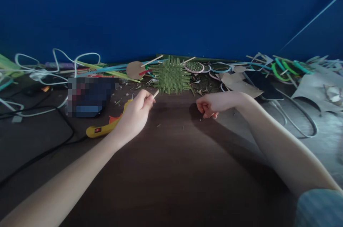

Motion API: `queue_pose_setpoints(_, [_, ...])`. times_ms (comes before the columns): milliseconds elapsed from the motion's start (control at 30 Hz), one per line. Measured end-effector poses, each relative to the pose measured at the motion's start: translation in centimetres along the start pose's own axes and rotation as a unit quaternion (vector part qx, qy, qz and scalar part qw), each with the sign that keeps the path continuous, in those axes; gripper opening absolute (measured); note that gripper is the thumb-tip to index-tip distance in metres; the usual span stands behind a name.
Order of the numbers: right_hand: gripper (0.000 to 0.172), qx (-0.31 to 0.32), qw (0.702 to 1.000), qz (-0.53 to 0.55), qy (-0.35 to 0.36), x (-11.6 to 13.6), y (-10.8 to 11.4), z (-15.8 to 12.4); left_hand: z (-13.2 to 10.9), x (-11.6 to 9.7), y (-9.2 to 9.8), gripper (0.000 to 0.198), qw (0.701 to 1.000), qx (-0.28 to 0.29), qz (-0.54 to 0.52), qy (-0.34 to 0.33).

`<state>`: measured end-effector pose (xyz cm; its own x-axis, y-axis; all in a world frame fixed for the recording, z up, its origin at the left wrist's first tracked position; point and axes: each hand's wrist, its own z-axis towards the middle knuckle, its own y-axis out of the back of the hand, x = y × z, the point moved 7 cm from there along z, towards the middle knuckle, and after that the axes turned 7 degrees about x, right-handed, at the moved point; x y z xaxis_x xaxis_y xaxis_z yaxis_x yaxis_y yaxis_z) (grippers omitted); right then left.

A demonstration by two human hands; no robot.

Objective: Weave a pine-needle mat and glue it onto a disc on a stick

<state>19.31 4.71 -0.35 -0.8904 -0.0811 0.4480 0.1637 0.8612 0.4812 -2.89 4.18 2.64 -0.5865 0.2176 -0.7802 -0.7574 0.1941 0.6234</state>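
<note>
Head view: our left hand [139, 107] pinches a thin pale wooden stick [156, 93], likely light, best end-held; our right hand [211, 104] curls, contents unclear.

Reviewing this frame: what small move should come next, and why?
Probably the left hand should ease the pale stick to the woven green piece: the hand grips the stick with one end free, that end points towards the piece's near edge, and similar sticks show by its far corners.
</note>
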Motion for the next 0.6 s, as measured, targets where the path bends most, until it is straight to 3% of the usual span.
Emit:
queue_pose_setpoints(167, [0.012,-0.023,0.999,0.023,0.003,0.22,0.24,-0.38,-0.05,-0.07,0.02,0.02,1.0,0.001,0.0,-0.001])
queue_pose_setpoints(367, [0.02,-0.001,1.0,-0.004,-0.007,0.04,0.08,-0.08,-0.02,-0.02,-0.02,0.021,1.0,0.004,-0.003,0.0])
queue_pose_setpoints(600, [0.012,-0.005,1.0,-0.007,0.0,-0.03,0.1,0.02,0.0,0.03,0.04,0.02,1.0,-0.001,-0.001,-0.007])
